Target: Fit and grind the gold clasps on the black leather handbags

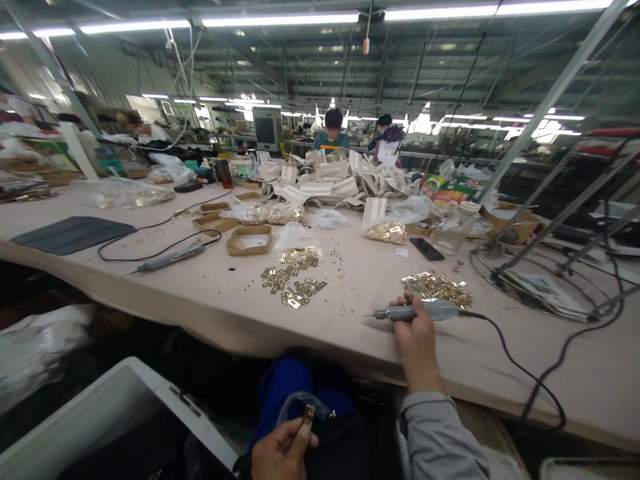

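Note:
My right hand (416, 337) is wrapped round a grey electric screwdriver (441, 309) at the table's front edge, its thin bit pointing left. Low in front of my lap, my left hand (285, 448) pinches a small gold metal clasp (309, 414) between thumb and fingers. Black material (340, 433) and a clear plastic strip (300, 397) lie close to it; whether the clasp is joined to them I cannot tell. Just beyond the screwdriver is a heap of gold metal pieces (440, 287). More flat gold plates (295, 273) lie left of it, with tiny scattered screws (345, 293) between.
Another electric screwdriver (173, 259) lies at left beside a dark mat (73, 235). Cardboard trays (249, 248), a phone (427, 249) and pale strips (325, 180) sit farther back. A metal stand (540, 250) is at right, a white bin (125, 380) below left. People work beyond.

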Demonstrator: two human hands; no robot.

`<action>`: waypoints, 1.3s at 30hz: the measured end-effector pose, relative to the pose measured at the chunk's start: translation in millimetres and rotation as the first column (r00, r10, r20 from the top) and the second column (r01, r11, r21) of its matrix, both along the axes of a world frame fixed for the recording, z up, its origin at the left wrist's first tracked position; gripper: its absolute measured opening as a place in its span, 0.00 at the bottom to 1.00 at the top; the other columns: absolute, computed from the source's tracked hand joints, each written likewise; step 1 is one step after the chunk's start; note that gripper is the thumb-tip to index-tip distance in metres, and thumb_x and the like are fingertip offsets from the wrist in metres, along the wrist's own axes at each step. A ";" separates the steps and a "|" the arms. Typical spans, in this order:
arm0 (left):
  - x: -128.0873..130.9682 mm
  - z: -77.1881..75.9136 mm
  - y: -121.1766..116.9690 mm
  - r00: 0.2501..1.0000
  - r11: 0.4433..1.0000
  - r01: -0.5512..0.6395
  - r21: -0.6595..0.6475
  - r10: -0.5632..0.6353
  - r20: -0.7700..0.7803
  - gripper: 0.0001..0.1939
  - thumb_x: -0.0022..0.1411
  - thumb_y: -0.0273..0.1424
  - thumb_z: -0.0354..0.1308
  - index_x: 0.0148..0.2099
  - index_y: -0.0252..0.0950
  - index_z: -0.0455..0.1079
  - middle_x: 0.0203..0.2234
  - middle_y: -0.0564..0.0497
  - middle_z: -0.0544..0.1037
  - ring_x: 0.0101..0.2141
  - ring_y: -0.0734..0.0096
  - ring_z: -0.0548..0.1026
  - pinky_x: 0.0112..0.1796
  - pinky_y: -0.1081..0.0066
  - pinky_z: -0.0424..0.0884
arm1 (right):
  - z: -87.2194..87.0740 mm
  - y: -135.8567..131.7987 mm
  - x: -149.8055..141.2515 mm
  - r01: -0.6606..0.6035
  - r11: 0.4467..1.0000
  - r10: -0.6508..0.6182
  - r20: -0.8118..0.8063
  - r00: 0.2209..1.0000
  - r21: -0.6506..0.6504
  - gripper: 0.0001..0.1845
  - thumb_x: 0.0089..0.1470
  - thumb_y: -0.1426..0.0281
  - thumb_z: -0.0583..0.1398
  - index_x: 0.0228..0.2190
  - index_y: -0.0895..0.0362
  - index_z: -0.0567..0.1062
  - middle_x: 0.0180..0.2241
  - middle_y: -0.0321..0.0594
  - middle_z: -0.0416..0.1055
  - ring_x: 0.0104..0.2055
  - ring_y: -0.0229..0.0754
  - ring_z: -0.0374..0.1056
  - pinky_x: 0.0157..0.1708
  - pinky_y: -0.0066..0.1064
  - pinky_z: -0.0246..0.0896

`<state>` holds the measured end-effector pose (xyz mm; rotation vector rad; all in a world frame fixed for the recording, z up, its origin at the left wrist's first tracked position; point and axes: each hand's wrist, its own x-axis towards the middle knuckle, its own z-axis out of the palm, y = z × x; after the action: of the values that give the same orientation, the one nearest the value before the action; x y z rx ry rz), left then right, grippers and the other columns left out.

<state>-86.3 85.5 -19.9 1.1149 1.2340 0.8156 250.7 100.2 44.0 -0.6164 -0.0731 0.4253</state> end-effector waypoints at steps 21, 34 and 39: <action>-1.1 14.8 -9.7 0.998 0.998 0.055 0.023 -0.055 -0.008 0.28 0.47 0.56 0.68 0.27 0.32 0.81 0.20 0.45 0.81 0.18 0.66 0.73 0.17 0.72 0.63 | -10.0 -9.3 -18.9 0.075 0.994 -0.087 -0.176 0.980 -0.075 0.16 0.52 0.73 0.70 0.38 0.58 0.69 0.35 0.35 0.71 0.29 0.32 0.66 0.30 0.28 0.71; -1.0 10.5 -8.2 0.995 0.995 0.091 0.029 -0.090 -0.053 0.28 0.50 0.57 0.65 0.26 0.34 0.80 0.15 0.47 0.77 0.16 0.66 0.71 0.15 0.73 0.59 | -5.7 -7.3 -25.6 0.162 0.978 -0.180 -0.140 0.974 -0.134 0.23 0.44 0.72 0.73 0.38 0.58 0.70 0.36 0.36 0.73 0.27 0.32 0.67 0.28 0.30 0.71; -1.7 9.7 -8.3 0.996 0.996 0.084 0.029 -0.083 -0.042 0.29 0.48 0.58 0.66 0.26 0.33 0.80 0.17 0.47 0.79 0.14 0.72 0.66 0.15 0.73 0.58 | -7.1 -8.2 -27.3 0.176 0.974 -0.194 -0.120 0.974 -0.144 0.23 0.43 0.73 0.74 0.39 0.58 0.70 0.37 0.36 0.74 0.28 0.33 0.67 0.28 0.30 0.71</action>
<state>-87.9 77.3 -10.2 1.2053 1.2042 0.7534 223.4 92.0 36.9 -0.7174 0.1408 0.2904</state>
